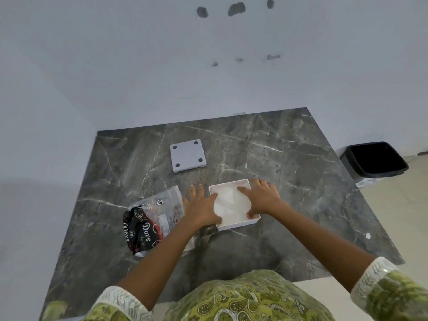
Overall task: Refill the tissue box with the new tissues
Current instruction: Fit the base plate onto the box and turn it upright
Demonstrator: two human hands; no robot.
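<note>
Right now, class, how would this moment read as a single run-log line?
step: pressing tissues into box | left hand: on tissues | right hand: on tissues | lid: off, behind box | wrapper: left of box

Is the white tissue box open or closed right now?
Open. The white tissue box shows white tissues inside, and its square cover lies apart on the marble table.

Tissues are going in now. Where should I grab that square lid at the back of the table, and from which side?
Take the lid by two opposite side edges, coming straight down from above. It lies flat, feet-side up, apart from everything else, so its thin rim is the only grippable part. Both hands, left and right, are on the tissue box.
</note>
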